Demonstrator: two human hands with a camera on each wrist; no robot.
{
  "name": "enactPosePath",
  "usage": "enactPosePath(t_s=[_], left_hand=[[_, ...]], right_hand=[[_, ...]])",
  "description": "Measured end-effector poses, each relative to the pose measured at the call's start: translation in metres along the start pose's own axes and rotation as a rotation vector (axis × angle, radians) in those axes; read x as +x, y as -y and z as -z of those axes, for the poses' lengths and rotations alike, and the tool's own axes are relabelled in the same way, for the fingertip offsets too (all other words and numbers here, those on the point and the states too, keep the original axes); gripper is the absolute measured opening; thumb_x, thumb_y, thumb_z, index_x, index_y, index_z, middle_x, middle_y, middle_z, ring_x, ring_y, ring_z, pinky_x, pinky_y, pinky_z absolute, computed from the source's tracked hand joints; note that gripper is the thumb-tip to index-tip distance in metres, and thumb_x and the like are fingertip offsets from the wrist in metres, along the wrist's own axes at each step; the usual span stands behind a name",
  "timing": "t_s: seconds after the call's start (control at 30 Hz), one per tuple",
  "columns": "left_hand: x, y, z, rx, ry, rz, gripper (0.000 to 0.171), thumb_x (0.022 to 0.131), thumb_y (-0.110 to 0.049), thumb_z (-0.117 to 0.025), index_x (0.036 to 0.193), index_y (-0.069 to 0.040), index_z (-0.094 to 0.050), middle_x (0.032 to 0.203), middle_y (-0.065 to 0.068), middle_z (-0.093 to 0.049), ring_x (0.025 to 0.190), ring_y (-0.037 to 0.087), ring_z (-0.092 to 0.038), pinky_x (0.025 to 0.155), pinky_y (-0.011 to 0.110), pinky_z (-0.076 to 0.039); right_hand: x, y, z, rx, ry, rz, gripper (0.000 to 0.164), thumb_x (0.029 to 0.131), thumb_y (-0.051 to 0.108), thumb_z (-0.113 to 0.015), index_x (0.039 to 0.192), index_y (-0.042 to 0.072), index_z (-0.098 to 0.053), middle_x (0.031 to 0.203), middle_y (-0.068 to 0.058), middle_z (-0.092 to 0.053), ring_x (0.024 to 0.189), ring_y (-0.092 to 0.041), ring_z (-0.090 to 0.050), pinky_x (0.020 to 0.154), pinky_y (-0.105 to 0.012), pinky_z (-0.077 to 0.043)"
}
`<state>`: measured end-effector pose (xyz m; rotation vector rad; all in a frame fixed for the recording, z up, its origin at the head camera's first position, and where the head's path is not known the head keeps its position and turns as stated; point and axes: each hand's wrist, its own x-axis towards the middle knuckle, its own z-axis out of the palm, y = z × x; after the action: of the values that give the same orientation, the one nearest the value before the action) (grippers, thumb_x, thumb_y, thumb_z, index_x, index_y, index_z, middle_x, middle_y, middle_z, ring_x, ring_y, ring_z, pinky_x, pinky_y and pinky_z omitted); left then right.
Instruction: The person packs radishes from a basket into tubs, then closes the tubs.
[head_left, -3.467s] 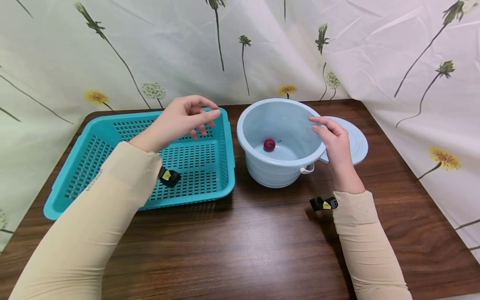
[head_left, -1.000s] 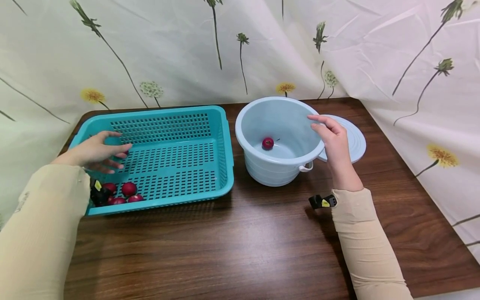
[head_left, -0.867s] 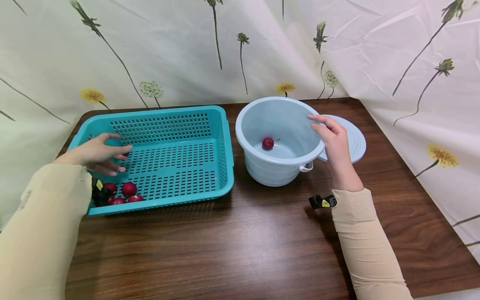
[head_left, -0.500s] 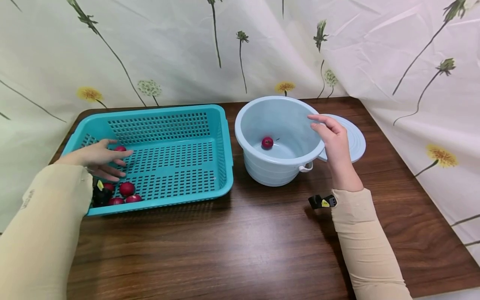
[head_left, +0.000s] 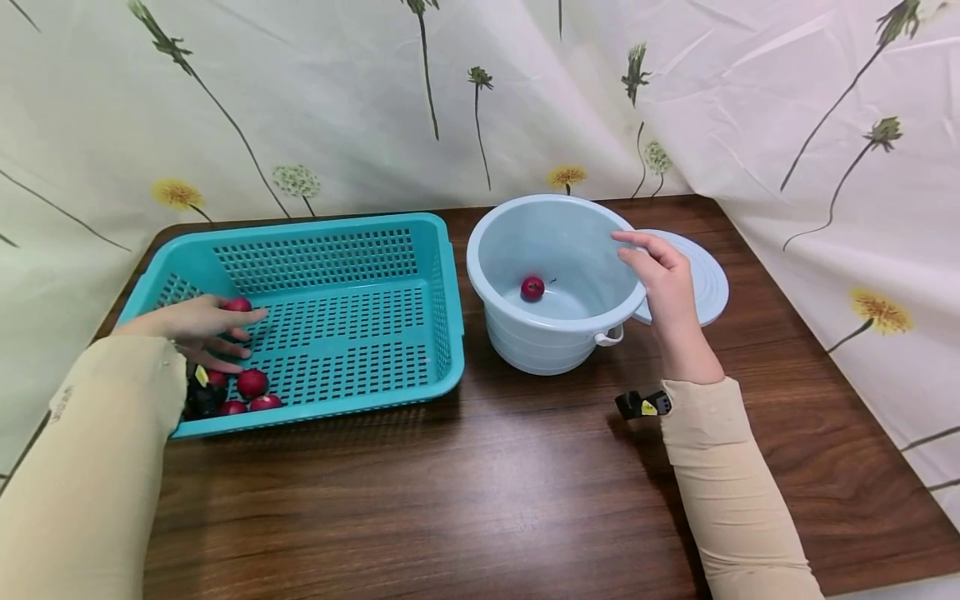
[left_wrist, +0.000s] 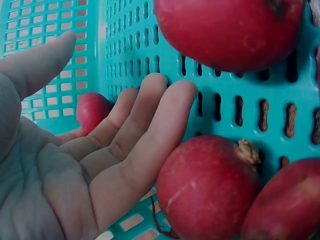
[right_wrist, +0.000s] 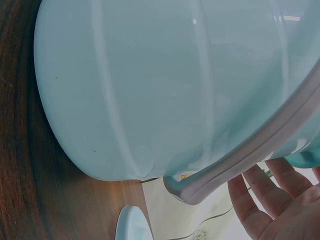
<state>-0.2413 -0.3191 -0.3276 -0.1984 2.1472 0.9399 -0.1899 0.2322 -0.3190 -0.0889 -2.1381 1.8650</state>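
My left hand (head_left: pixel 198 323) reaches into the left end of the teal basket (head_left: pixel 447 367), fingers extended among several red radishes. In the left wrist view the hand's palm faces up close to the camera, and a radish (left_wrist: pixel 207 187) with a stem stub lies against its index finger. Another radish (head_left: pixel 238 305) shows just beyond the hand in the head view. My right hand (head_left: pixel 666 279) is at the right rim of the pale blue bucket (head_left: pixel 536 348), its fingers loosely extended. One radish (head_left: pixel 532 288) lies on the bucket's floor.
A pale blue lid (head_left: pixel 708 279) lies on the brown wooden table (head_left: pixel 450 500) behind the right hand. A white handle end (head_left: pixel 609 337) sticks out from the bucket's side. A flower-printed curtain (head_left: pixel 337 100) hangs right behind the table.
My left hand has moved left from over the basket's right part to its left end, then slightly nearer, uncovering a radish behind it. The right hand stays at the bucket rim.
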Motion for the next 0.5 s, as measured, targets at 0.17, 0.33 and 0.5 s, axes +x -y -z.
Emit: enactPosePath(t_s=[0.17,0.33,0.5], left_hand=[[0.0023,0.0014,-0.0008,-0.039,-0.009,-0.032,0.079,0.108,-0.039,-0.031,0.15,0.012,0.01,0.139,0.04,-0.023,0.089,0.016,-0.064,0.085,0.046,-0.06],[0.0031,0.0036,-0.0035,-0.03,-0.029,-0.071,0.075,0.108,-0.034,-0.032,0.15,0.01,0.011,0.134,0.039,-0.025,0.088,0.017,-0.064,0.082,0.047,-0.06],[0.0029,0.005,-0.0061,0.036,-0.042,-0.093,0.072,0.108,-0.031,-0.037,0.149,0.012,0.004,0.134,0.039,-0.03,0.088,0.016,-0.065,0.081,0.045,-0.06]], right_hand=[[0.0003,0.0006,0.0004,0.005,0.002,0.001,0.027,0.097,0.018,-0.057,0.117,0.011,-0.073,0.121,0.005,-0.064,0.121,-0.012,-0.05,0.095,-0.028,-0.041],[0.0007,0.0013,0.0001,0.001,0.002,-0.003,0.028,0.097,0.018,-0.056,0.118,0.01,-0.072,0.121,0.004,-0.063,0.122,-0.012,-0.049,0.096,-0.029,-0.041],[0.0,0.0016,-0.0006,-0.015,0.001,-0.014,0.031,0.097,0.019,-0.056,0.122,0.005,-0.069,0.121,0.005,-0.063,0.121,-0.011,-0.049,0.095,-0.028,-0.042]])
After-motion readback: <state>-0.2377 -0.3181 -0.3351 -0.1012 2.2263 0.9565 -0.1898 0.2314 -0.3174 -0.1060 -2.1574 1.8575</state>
